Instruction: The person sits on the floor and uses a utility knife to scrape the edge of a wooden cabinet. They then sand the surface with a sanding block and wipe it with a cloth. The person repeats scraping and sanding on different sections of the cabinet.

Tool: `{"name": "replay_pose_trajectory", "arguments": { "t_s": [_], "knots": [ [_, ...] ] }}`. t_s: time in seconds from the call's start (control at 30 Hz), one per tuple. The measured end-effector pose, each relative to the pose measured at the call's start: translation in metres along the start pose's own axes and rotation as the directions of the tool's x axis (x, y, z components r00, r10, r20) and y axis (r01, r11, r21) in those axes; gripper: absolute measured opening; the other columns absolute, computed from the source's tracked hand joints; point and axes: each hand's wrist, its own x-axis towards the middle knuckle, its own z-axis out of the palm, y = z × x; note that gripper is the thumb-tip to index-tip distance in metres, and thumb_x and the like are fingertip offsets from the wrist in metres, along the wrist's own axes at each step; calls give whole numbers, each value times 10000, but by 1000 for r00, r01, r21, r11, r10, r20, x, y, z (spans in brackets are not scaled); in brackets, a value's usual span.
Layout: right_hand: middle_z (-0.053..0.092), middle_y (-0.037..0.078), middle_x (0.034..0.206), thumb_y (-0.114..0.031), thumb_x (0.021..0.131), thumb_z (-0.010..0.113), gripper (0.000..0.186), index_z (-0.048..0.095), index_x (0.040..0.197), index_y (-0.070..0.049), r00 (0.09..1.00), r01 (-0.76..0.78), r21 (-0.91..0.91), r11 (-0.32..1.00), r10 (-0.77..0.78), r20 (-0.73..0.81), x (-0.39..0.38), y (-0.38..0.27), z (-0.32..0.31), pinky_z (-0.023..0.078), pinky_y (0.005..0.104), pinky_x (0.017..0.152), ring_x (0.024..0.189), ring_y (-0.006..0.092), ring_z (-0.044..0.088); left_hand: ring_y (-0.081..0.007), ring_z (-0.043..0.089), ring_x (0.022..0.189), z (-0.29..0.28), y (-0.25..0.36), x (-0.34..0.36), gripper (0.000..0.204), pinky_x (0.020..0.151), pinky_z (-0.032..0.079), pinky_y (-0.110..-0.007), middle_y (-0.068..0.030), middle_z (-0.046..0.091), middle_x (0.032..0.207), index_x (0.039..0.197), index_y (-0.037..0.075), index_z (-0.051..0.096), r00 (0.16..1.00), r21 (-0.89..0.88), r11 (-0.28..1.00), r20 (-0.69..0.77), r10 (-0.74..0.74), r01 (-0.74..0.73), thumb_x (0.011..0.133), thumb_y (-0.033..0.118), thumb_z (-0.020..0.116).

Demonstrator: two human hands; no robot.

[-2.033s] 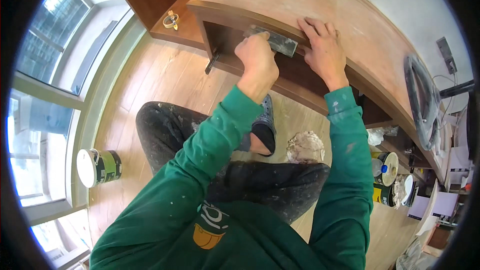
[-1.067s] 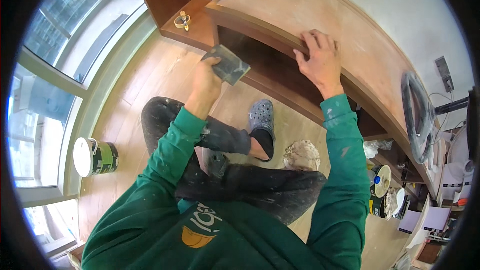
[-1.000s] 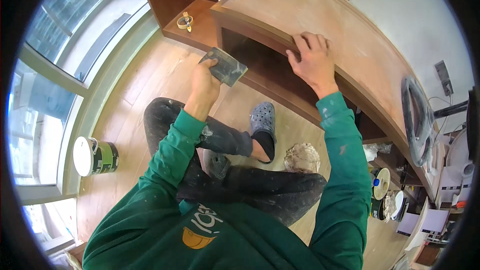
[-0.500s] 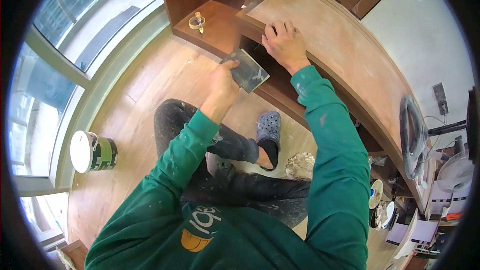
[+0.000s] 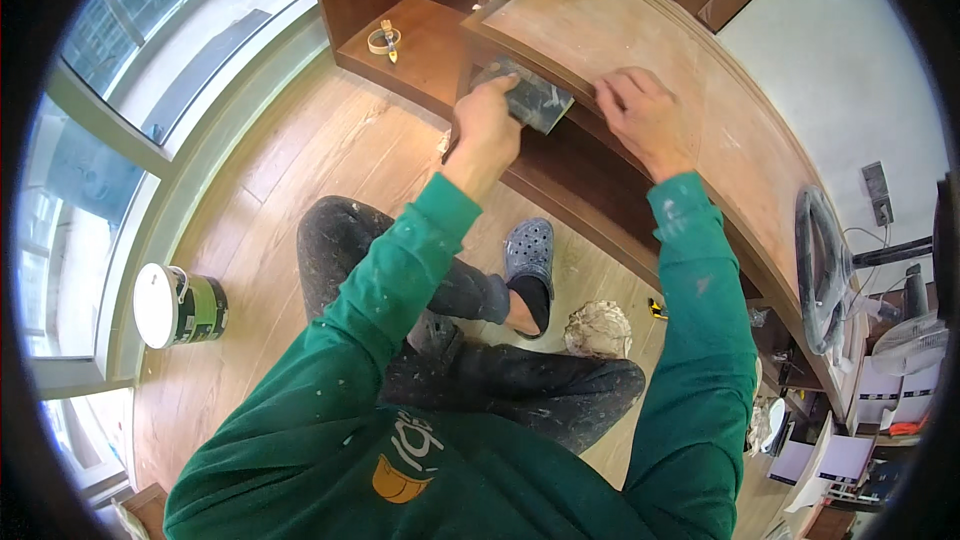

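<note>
My left hand (image 5: 488, 115) grips a dark, flat rectangular pad (image 5: 540, 100) smudged with pale dust, held just beneath the front lip of the sanded wooden shelf (image 5: 620, 20), at the mouth of its dark compartment. To its right, my right hand (image 5: 645, 115) rests on the same front edge, fingers loosely bent and holding nothing. The pad's far side is partly hidden under the lip. A lower wooden board (image 5: 590, 200) runs below both hands.
A tape roll with a brush (image 5: 385, 40) sits on a side shelf. A white-lidded bucket (image 5: 160, 305) stands by the window. A crumpled pale mass (image 5: 597, 328) lies near my legs. At right are a coiled hose (image 5: 820, 270), fan (image 5: 910, 340), wall sockets (image 5: 878, 190) and clutter.
Since half a second ago, my left hand has moved up and right with the pad, under the lip. My right hand has shifted right and slightly down along the edge.
</note>
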Motion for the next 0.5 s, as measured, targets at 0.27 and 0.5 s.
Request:
{"name": "replay_pose_trajectory", "arguments": {
  "t_s": [0.27,0.5],
  "knots": [
    [642,56,792,-239,813,702,154,679,776,-91,974,-226,-32,974,226,1,-48,21,-39,520,376,649,745,273,621,-336,644,920,-28,61,81,189,843,539,-480,-181,618,1024,1037,-39,550,954,516,803,138,266,-298,851,-38,517],
    [635,57,784,-237,806,703,147,682,769,-96,975,-224,-47,973,223,-14,-42,15,-33,513,384,652,767,268,611,-325,650,873,-22,65,66,196,768,550,-463,-170,625,977,1029,-48,545,989,216,969,-67,134,-117,833,-50,550]
  ]
}}
